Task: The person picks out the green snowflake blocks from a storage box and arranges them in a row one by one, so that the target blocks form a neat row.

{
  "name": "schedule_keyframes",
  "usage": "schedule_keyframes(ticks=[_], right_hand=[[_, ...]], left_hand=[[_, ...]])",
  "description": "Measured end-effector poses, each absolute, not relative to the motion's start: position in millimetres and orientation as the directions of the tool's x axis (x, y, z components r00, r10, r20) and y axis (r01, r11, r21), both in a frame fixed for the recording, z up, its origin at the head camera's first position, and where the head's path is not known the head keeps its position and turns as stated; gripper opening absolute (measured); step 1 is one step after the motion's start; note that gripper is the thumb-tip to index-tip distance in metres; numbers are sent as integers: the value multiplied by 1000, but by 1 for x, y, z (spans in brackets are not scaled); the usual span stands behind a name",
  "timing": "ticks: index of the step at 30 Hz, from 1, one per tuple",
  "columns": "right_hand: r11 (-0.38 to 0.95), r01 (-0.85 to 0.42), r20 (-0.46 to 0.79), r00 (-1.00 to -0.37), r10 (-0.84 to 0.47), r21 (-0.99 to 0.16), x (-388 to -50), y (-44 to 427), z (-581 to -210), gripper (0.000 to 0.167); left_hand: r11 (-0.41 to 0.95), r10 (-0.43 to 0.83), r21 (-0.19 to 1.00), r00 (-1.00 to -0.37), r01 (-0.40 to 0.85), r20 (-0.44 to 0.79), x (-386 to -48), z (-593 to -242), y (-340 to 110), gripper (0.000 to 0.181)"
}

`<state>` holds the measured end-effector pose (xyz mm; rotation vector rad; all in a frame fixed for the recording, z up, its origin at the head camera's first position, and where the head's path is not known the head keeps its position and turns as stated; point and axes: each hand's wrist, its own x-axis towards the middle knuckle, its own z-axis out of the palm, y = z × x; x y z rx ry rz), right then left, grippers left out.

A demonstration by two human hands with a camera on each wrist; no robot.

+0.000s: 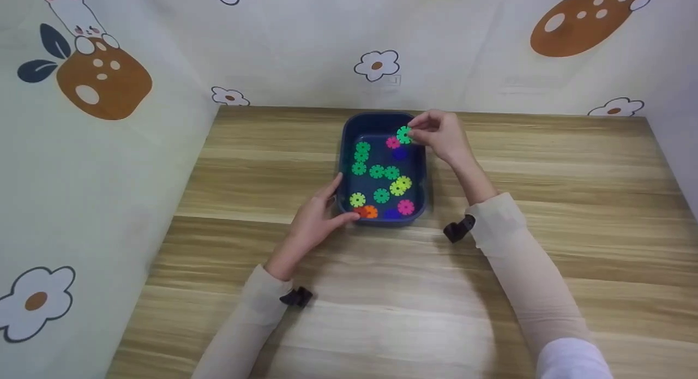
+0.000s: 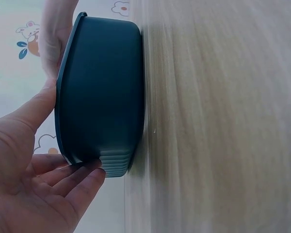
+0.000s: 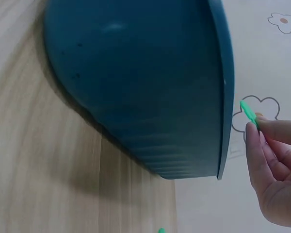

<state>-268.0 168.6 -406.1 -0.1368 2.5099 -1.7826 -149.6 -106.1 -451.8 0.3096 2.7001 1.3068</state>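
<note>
Many discs [image 1: 377, 172] dot the tray [image 1: 379, 126]; left hand [image 1: 313, 218] grips its corner, right hand [image 1: 444, 138] pinches a green disc [image 1: 403, 134]; flowered backdrop [image 1: 436, 41] behind.

Pale glare whitens the near tabletop [image 1: 403, 319], while soft shadow borders the tub [image 3: 145, 87].

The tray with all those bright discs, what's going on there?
A person's left hand holds the near left corner of the tray, which sits on the table. The right hand pinches a green disc above the tray's far right part. Other discs, some green, yellow, pink, blue and orange, lie inside.
</note>
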Motion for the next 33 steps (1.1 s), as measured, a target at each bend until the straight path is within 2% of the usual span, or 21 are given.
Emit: schedule_keyframes(ticks=[12, 22, 33], right_hand=[[276, -5, 1, -1000, -14, -961, -273, 187, -410, 15], [215, -9, 7, -1000, -12, -977, -274, 203, -413, 21], [184, 19, -16, -1000, 19, -983, -278, 222, -420, 19]], left_hand=[[609, 228, 785, -973, 113, -36, -150, -451, -106, 90], [621, 236, 774, -971, 127, -30, -150, -452, -107, 89], [604, 232, 791, -971, 101, -54, -149, -452, -107, 89]])
